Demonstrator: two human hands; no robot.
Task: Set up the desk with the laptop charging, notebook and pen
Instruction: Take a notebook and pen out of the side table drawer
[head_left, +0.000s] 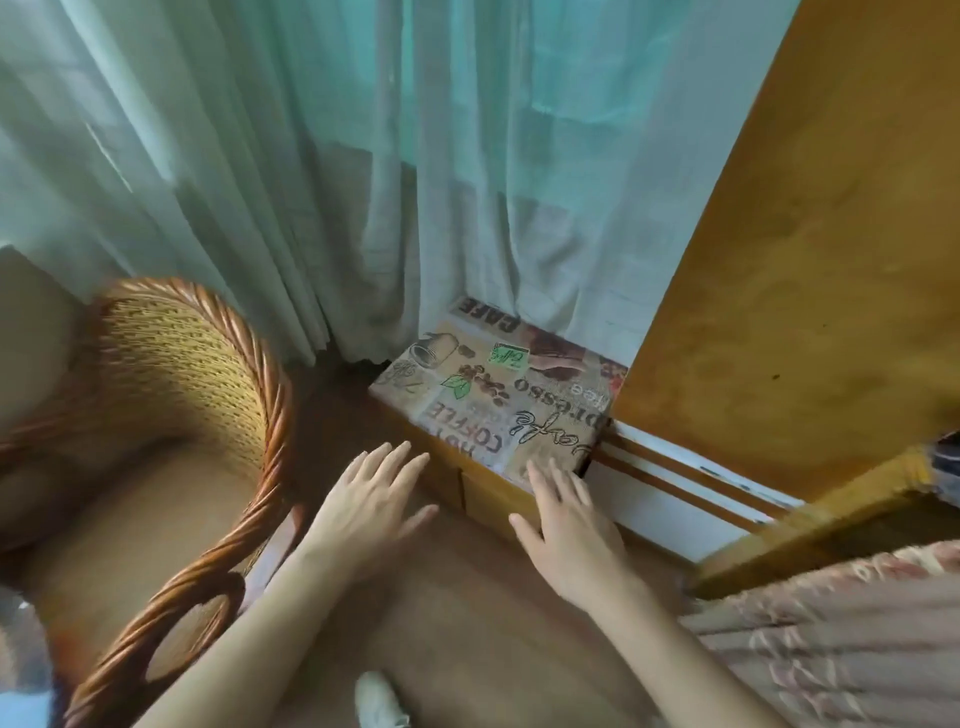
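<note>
A small wooden desk (483, 488) stands against the curtain, its top covered by a cloth (498, 395) printed with coffee words and pictures. Nothing lies on the cloth. My left hand (369, 504) hovers open in front of the desk's left front corner, fingers spread. My right hand (566, 525) is open too, its fingertips at the desk's front right edge. No laptop, charger, notebook or pen is in view.
A wicker armchair (171, 415) stands close on the left. Pale green curtains (363, 182) hang behind the desk. A yellow wall (810, 260) rises on the right, with a white skirting board (675, 493) and patterned bedding (841, 639) below. My white shoe (379, 701) is on the brown floor.
</note>
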